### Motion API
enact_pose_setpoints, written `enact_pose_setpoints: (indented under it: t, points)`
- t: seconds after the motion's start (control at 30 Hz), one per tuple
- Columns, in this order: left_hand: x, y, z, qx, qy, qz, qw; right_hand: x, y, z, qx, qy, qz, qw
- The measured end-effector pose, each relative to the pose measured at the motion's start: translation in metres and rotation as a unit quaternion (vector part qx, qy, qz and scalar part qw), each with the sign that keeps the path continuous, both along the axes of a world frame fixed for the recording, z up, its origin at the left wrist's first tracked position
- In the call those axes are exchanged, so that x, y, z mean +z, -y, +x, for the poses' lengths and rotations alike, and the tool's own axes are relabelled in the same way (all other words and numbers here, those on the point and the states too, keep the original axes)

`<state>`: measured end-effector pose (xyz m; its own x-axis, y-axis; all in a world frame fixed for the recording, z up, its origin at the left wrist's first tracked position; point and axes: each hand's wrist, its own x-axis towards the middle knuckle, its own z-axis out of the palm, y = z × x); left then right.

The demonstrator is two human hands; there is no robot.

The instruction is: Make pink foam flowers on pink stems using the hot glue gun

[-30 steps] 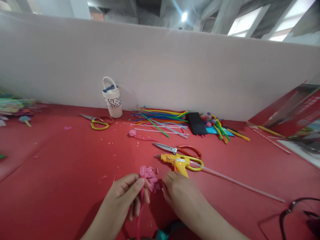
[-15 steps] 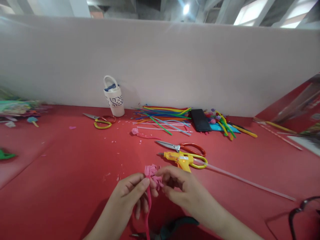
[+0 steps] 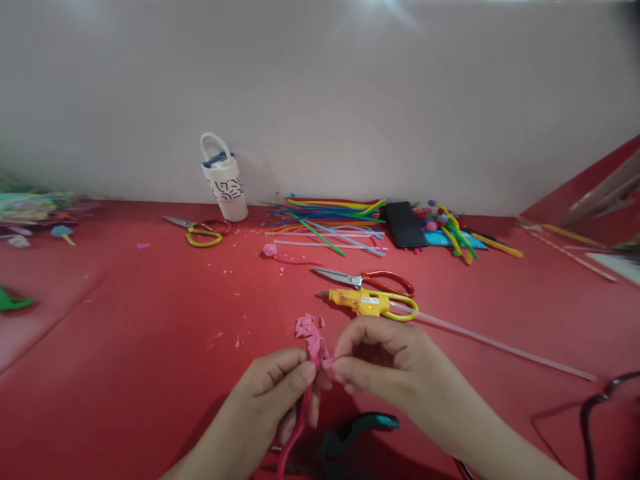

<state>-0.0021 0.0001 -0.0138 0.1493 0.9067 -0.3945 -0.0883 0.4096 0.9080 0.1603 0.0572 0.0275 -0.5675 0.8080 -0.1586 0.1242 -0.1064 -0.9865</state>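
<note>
My left hand (image 3: 270, 393) pinches a pink crumpled flower head (image 3: 308, 329) on a pink fuzzy stem (image 3: 295, 437), just under its petals. The stem hangs below the fingers towards the front edge. My right hand (image 3: 393, 367) has its thumb and forefinger closed on a small pink piece (image 3: 328, 364) at the lower right of the flower head. Whether this piece is joined to the flower I cannot tell. Just beyond the hands lies a yellow hot glue gun (image 3: 357, 301), its clear glue stick (image 3: 500, 343) stretching right. Under my wrists shows a teal-handled tool (image 3: 367, 423), partly hidden.
Scissors (image 3: 340, 276) with red and yellow handles touch the glue gun; another pair (image 3: 193, 229) lies left, near a white tumbler (image 3: 227, 190). Further back are coloured pipe cleaners (image 3: 325, 217), a black phone (image 3: 405, 225) and a finished-looking pink flower (image 3: 270, 250). A black cable (image 3: 587, 427) curves at right.
My view has tilted down. The flower head has turned, its petals now leaning up and left. My right fingers have closed on a pink piece at its lower right.
</note>
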Motion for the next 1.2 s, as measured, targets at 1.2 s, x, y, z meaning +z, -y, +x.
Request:
enact_pose_setpoints:
  t: [1.2]
  points:
    - [0.011, 0.003, 0.003, -0.042, -0.195, 0.123, 0.972, -0.002, 0.010, 0.002, -0.024, 0.211, 0.300, 0.930]
